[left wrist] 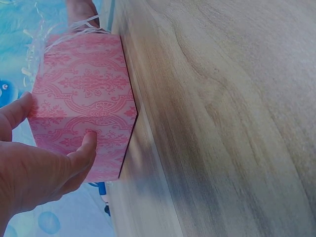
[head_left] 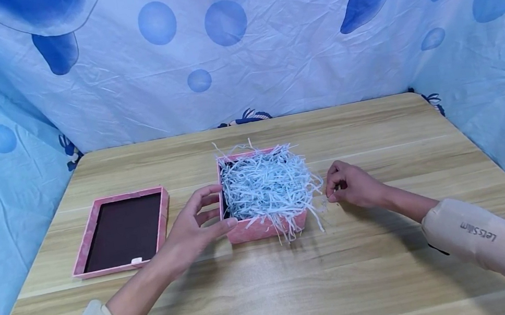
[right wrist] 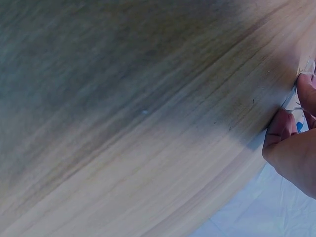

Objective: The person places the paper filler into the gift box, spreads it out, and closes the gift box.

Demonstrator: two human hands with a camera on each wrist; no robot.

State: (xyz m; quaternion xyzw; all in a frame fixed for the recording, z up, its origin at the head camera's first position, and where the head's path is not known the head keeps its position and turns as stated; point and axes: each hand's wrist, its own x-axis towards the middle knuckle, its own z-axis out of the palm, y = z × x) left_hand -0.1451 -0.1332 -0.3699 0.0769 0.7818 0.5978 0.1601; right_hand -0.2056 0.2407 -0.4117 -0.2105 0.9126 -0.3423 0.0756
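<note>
A pink patterned box (head_left: pixel 266 229) stands on the table, heaped with pale blue shredded paper (head_left: pixel 267 182); strands spill over its front and right sides. My left hand (head_left: pixel 191 233) is at the box's left side, its fingers spread along the left wall and the thumb by the front corner. The left wrist view shows the hand (left wrist: pixel 44 168) against the box's pink side (left wrist: pixel 84 84). Just right of the box, my right hand (head_left: pixel 355 184) has curled fingers and pinches a thin paper strand (right wrist: pixel 308 73), partly cut off in the right wrist view.
Left of the box lies a pink-rimmed lid (head_left: pixel 88 235), its dark inside facing up and a small white tab (head_left: pixel 136 260) at its front edge. The wooden table (head_left: pixel 343 283) is bordered by a blue patterned curtain (head_left: pixel 279 65) at the back and sides.
</note>
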